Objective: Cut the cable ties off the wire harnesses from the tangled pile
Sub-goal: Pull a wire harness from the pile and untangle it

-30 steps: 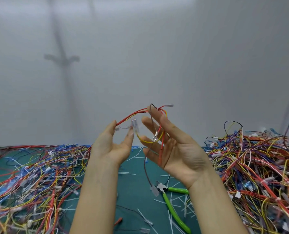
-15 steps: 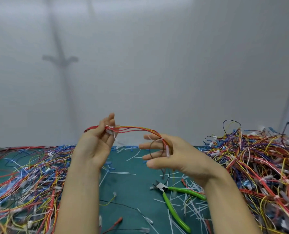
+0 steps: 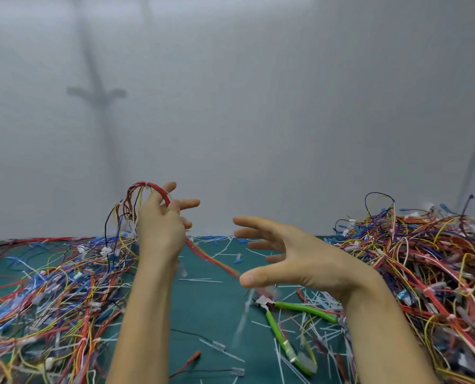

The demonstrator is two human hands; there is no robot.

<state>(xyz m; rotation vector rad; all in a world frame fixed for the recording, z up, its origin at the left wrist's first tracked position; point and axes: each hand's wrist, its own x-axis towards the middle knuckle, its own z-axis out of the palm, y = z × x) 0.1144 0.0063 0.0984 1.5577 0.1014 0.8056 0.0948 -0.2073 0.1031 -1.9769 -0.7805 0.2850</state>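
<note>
- Since the earlier frame: let go of the wire harness (image 3: pixel 151 189) with the right hand (image 3: pixel 294 261); swung it up and leftward in the left hand (image 3: pixel 161 231); loose end now trailing and blurred
- Far left: loose wire heap (image 3: pixel 50 286) spread over the green mat (image 3: pixel 203 314)
- Left of centre: left hand raised over the mat, fingers curled round the harness, red bundle looped over the fingers; thin strands and pale connectors dangling behind it toward the heap
- Centre: harness tail sloping down-right, ending near the right thumb; contact not discernible through blur
- Right of centre: right hand spread wide, holding nothing
- Below it: green-handled cutters (image 3: pixel 283 325) flat on the mat among white tie offcuts (image 3: pixel 313 300)
- Far right: tangled pile (image 3: pixel 424 259), white ties dotted through it
- Handling, as judged: light, limp, springy; prone to snagging on neighbours; best pinched on the bundled red section, close beside a tie, never by connectors
- Pale band at loop top possibly a tie; too small to confirm
</note>
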